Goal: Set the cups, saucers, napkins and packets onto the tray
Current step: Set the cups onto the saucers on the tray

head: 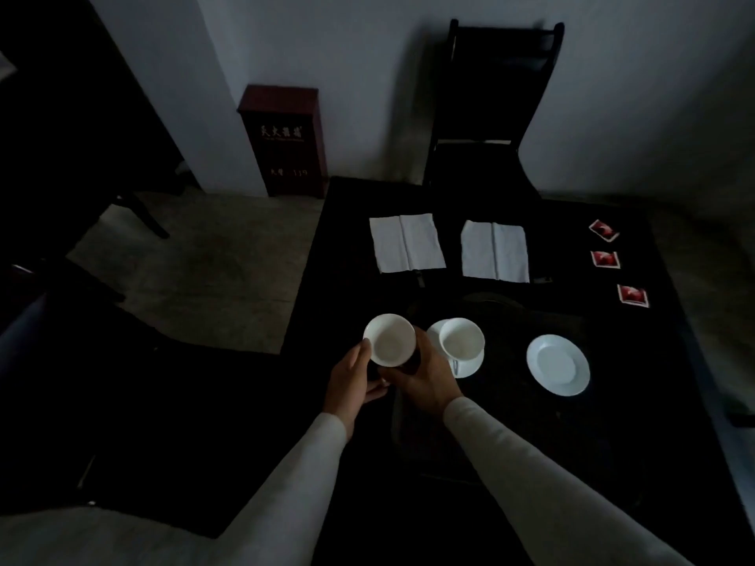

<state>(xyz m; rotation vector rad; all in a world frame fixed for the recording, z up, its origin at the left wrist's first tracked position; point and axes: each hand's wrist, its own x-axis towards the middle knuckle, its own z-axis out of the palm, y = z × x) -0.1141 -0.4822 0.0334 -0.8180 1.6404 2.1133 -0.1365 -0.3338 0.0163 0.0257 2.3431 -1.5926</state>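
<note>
Both hands hold one white cup (389, 340) over the table's left front corner: my left hand (351, 381) curls round its left side and my right hand (425, 375) round its right side. A second white cup (461, 339) sits on a saucer (470, 367) just to the right. An empty white saucer (558, 364) lies further right. Two white napkins (406, 243) (495, 251) lie flat at the back. Three red packets (604, 230) (605, 259) (633, 296) line the right side. The dark tray (510, 320) under the crockery is barely visible.
The black table (347, 247) ends just left of my hands. A dark chair (490, 116) stands behind it against the wall. A red-brown cabinet (286, 140) stands on the floor at the back left.
</note>
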